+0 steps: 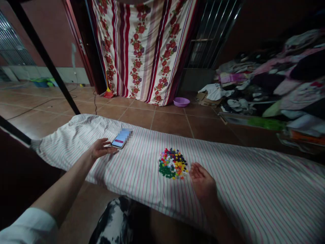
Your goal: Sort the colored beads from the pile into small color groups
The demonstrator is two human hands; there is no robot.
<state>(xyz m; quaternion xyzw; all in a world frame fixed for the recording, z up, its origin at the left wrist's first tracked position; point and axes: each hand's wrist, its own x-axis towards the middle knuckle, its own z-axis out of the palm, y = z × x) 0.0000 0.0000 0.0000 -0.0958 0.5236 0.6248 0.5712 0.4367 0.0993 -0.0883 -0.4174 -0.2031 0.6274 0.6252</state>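
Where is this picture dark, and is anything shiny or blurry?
In the head view, the striped cloth is brightest around the middle, dimmer at far right; the clothes pile sits in gloom, looking soft; the window bars catch a glint; the phone has a bright screen, with blocky squares hiding part of it.

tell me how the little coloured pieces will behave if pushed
The coloured pieces would probably spread apart, since they appear to lie loose. Each is likely light, being so small. The striped cloth beneath looks like fabric, so they may drag a little.
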